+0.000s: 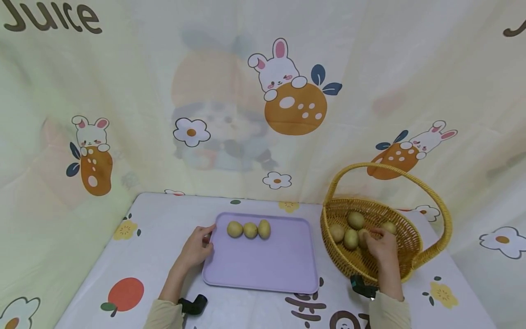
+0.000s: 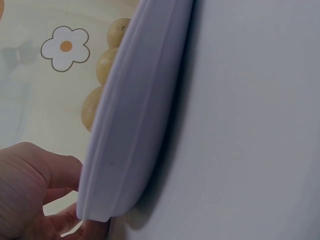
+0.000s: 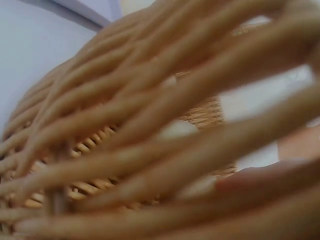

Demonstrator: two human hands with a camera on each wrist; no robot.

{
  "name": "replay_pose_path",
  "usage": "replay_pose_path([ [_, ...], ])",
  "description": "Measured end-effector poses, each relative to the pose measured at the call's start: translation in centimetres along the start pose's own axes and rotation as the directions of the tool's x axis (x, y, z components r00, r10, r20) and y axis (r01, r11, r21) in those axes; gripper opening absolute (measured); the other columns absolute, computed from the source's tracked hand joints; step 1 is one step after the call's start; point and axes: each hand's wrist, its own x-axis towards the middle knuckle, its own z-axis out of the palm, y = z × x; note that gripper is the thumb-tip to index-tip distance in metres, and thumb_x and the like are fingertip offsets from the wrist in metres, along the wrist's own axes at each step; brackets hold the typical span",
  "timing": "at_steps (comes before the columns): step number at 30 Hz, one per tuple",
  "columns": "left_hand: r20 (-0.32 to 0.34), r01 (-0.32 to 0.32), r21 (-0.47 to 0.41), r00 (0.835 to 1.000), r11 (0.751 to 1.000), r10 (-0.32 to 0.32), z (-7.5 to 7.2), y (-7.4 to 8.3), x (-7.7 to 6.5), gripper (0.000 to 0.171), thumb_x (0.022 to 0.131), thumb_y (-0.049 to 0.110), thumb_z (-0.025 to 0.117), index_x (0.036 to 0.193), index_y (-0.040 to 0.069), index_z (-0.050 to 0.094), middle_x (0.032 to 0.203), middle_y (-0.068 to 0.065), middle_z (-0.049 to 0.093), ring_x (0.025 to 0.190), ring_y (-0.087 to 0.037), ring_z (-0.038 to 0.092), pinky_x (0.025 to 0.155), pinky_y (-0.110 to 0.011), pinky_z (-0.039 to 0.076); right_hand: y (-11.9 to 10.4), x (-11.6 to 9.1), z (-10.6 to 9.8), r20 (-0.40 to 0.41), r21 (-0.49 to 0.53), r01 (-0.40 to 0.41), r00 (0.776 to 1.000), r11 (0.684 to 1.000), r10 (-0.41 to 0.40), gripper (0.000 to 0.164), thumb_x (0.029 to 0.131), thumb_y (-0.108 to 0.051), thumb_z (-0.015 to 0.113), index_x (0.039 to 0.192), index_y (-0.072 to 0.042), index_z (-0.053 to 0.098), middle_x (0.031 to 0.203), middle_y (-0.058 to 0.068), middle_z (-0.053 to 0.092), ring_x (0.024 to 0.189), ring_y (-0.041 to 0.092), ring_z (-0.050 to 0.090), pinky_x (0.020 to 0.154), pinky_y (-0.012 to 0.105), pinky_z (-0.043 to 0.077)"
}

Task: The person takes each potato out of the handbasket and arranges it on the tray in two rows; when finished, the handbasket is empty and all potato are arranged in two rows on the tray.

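A lilac tray [image 1: 263,265] lies on the table, with a row of three yellowish-brown potatoes [image 1: 250,230] near its far left part. My left hand [image 1: 196,246] grips the tray's left edge; in the left wrist view, fingers of the left hand [image 2: 30,185] curl at the rim. To the right stands a woven basket [image 1: 334,256] with an arched handle, holding several potatoes [image 1: 355,220]. Inside it, my right hand [image 1: 383,246] pinches one potato [image 1: 363,238] between its fingertips. The basket's weave [image 3: 100,115] hides most of that hand in the right wrist view.
The basket's tall handle [image 1: 441,205] arches over and beside the right forearm. A patterned cloth [image 1: 230,151] hangs right behind the table, and a printed white cover [image 1: 148,246] lies under the tray and basket.
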Motion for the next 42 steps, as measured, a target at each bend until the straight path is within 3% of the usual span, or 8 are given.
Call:
replay_pose_path([
  [5,0.005,0.022,0.011,1.000,1.000,-0.022,0.0,0.1,0.1,0.058,0.079,-0.006,0.065,0.136,-0.005,0.055,0.113,-0.018,0.057,0.088,-0.024,0.060,0.077,-0.038,0.050,-1.0,-0.8,-0.3,-0.074,0.035,0.019,0.997,0.999,-0.016,0.040,0.095,-0.015,0.056,0.122,0.016,0.059,0.085,0.022,0.061,0.063,0.012,0.051,0.053,0.024,0.043],
  [9,0.005,0.030,0.013,1.000,0.999,-0.030,0.0,0.1,0.1,0.058,0.079,-0.006,0.065,0.136,-0.004,0.055,0.113,-0.018,0.057,0.088,-0.025,0.060,0.077,-0.038,0.050,-1.9,-1.2,-0.6,-0.035,0.142,-0.031,0.999,0.989,0.036,0.044,0.098,-0.019,0.053,0.131,0.011,0.055,0.091,0.015,0.059,0.064,0.007,0.053,0.056,0.024,0.049],
  [12,0.000,0.031,0.019,1.000,0.999,-0.031,0.0,0.2,0.1,0.058,0.079,-0.006,0.065,0.136,-0.004,0.055,0.113,-0.018,0.057,0.088,-0.025,0.060,0.077,-0.038,0.050,-2.7,-1.5,-0.6,0.008,0.224,-0.076,0.997,0.972,0.077,0.047,0.100,-0.022,0.050,0.139,0.005,0.051,0.101,0.014,0.055,0.066,0.007,0.056,0.060,0.026,0.054],
  [20,-0.005,0.027,0.016,1.000,1.000,-0.027,-0.1,0.2,-0.1,0.057,0.079,-0.007,0.065,0.135,-0.005,0.056,0.112,-0.018,0.057,0.088,-0.025,0.060,0.076,-0.037,0.050,-4.6,-2.4,0.9,0.128,0.410,-0.122,0.989,0.904,0.075,0.047,0.102,-0.023,0.049,0.144,-0.001,0.047,0.123,0.009,0.051,0.073,0.006,0.062,0.066,0.025,0.056],
  [25,0.002,0.022,0.013,1.000,1.000,-0.022,0.0,0.1,0.0,0.057,0.079,-0.005,0.065,0.136,-0.005,0.055,0.113,-0.018,0.057,0.088,-0.025,0.059,0.076,-0.038,0.049,-6.0,-3.1,1.8,0.134,0.438,-0.099,0.990,0.894,0.044,0.045,0.102,-0.023,0.051,0.141,-0.002,0.051,0.106,0.001,0.057,0.078,0.005,0.062,0.070,0.025,0.056],
  [29,0.001,0.021,0.016,1.000,1.000,-0.021,0.1,-0.1,0.2,0.058,0.079,-0.004,0.065,0.136,-0.004,0.055,0.112,-0.018,0.057,0.087,-0.023,0.058,0.075,-0.036,0.049,-7.2,-3.5,2.4,0.138,0.442,-0.061,0.990,0.895,0.000,0.044,0.101,-0.023,0.053,0.140,-0.002,0.052,0.104,0.000,0.060,0.078,0.006,0.064,0.072,0.028,0.057],
  [36,-0.002,0.009,0.010,1.000,1.000,-0.009,0.0,-0.1,0.1,0.057,0.079,-0.005,0.065,0.135,-0.004,0.056,0.111,-0.018,0.057,0.085,-0.023,0.058,0.073,-0.035,0.048,-9.2,-3.7,4.3,0.171,0.483,-0.029,0.983,0.875,-0.062,0.041,0.101,-0.019,0.053,0.137,0.000,0.053,0.086,-0.003,0.063,0.070,0.009,0.064,0.065,0.024,0.055],
  [42,0.005,0.018,-0.002,1.000,1.000,-0.018,0.1,-0.1,0.2,0.057,0.079,-0.006,0.065,0.136,-0.004,0.056,0.113,-0.019,0.057,0.088,-0.025,0.060,0.075,-0.037,0.050,-10.7,-4.4,6.4,0.198,0.511,-0.033,0.977,0.859,-0.080,0.037,0.100,-0.016,0.054,0.134,-0.001,0.058,0.092,0.001,0.062,0.076,0.010,0.064,0.067,0.024,0.055],
])
